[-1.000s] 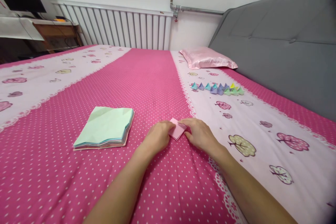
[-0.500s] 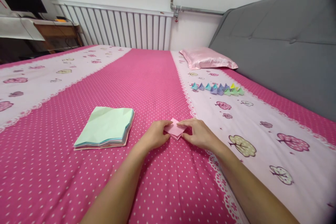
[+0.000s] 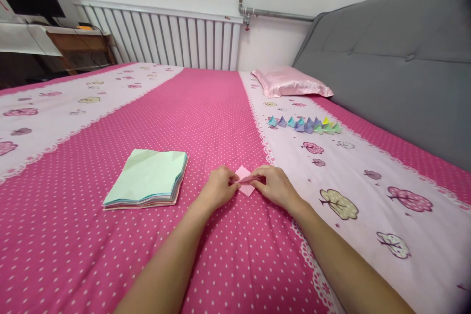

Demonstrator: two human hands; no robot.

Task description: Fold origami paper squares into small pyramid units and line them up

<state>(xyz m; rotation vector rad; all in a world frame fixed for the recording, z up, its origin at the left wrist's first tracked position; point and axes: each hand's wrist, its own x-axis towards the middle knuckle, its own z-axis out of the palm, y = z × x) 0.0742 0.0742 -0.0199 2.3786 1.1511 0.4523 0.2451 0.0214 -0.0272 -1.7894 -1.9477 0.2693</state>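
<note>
A small folded square of pink paper lies cornerwise between my two hands, just above the dotted bedspread. My left hand pinches its left corner between thumb and fingers. On the other side, my right hand grips the right corner the same way. A raised fold runs across the paper's middle, between the two pinches. Both side corners are hidden by my fingertips.
A stack of coloured paper sheets, pale green on top, lies to the left. Several small folded paper pieces in blue, purple, green and yellow stand at the right. Behind them are a pink pillow and a grey headboard.
The pink paper's layers have parted, and a flap now stands up across its middle. Both hands keep hold of its corners in nearly the same place.
</note>
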